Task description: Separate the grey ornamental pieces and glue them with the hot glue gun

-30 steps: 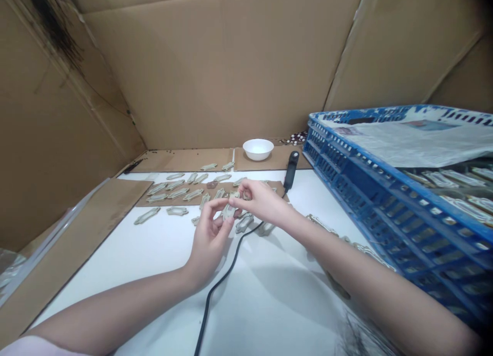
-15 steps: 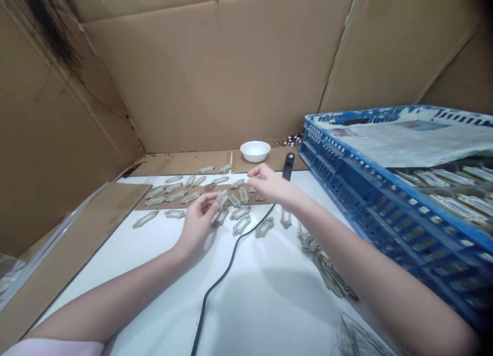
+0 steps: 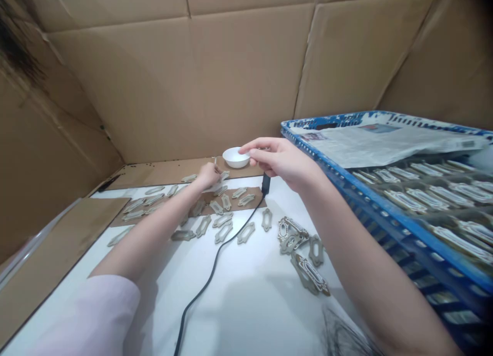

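At the back of the table my left hand (image 3: 210, 174) is closed at the end of a small grey label-holder plate (image 3: 224, 175), with its fingertips partly hidden. My right hand (image 3: 287, 163) is raised at the right rim of a white bowl (image 3: 233, 161), thumb and forefinger close together. Whatever may be between those fingers is too small to make out. Beneath that hand a black corded handle (image 3: 265, 184) shows in part. Many similar plates (image 3: 223, 220) lie spread over brown cardboard strips and the white table.
A blue plastic crate (image 3: 346, 194) with rows of plates and a paper sheet (image 3: 370, 140) stands at the right. A black cable (image 3: 210, 279) crosses the white tabletop (image 3: 246, 304). Loose plates (image 3: 304, 253) pile near my right forearm. Cardboard walls (image 3: 231, 78) enclose the back.
My left hand has moved away from me to the back row with a plate. My right hand has shifted from above the plates to the bowl. The view has turned right.
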`<state>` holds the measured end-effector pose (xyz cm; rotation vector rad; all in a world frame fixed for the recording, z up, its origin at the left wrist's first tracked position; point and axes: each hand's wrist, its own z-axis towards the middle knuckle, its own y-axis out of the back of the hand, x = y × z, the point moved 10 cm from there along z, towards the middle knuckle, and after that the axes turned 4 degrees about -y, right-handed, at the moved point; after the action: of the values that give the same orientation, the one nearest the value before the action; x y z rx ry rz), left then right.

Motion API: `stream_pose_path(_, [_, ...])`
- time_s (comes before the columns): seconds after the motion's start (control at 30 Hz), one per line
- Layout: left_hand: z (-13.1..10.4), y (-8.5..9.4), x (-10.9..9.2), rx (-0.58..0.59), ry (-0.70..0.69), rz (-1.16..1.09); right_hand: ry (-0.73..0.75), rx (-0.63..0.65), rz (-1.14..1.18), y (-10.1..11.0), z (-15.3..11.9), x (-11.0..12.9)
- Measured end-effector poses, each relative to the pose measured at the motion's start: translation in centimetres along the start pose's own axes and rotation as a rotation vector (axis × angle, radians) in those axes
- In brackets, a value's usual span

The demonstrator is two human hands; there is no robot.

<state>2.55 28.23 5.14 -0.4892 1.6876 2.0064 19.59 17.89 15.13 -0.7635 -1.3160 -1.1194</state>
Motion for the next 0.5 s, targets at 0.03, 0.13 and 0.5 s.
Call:
stream_pose_path(0.03, [0.6, -0.7, -0.3, 0.006, -0.016, 0.04, 0.005, -0.019, -0.026, 0.3, 0.1, 0.0])
stream_pose_path(0.13, [1.2, -2.0, -1.6, 0.01, -0.086, 0.146, -0.002, -0.071, -0.054, 1.0, 0.4, 0.0])
stream_pose_path(0.5, [-8.9, -3.5, -11.8, 0.249, -0.568, 0.278, 0.039, -0.139, 0.003, 2.2, 0.6, 0.0])
